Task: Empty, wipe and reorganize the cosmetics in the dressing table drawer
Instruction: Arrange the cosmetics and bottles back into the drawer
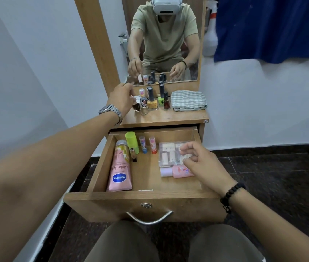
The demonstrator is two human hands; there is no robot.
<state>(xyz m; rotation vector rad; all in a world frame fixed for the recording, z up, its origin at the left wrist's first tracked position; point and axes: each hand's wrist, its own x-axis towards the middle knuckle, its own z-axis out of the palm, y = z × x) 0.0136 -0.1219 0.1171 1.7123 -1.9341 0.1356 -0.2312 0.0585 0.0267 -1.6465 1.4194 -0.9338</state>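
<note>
Emptying is partway done — nail polish bottles (152, 100) stand on the dressing table top (168, 117), mid-frame, beside the folded cloth (188, 101). The left hand (120, 98) seems to pinch a small bottle there; the right hand (202, 160) hovers loosely curled over the drawer (146, 197) — tubes remain, wiping undone

A pink squeeze tube with a silver cap (120, 168), lying along the left wall of the open wooden drawer (146, 194), is showing the brand "Vaseline" in white on a blue shield-shaped badge, read with the tube's base toward the viewer. Above that badge the larger words "Gluta-Hya" are running across the tube, and "10X" is sitting near its gold upper part. A small pink bottle with a pale lilac cap (176, 171), lying on its side, is showing a large "3". Other labels are too small to read.
</note>
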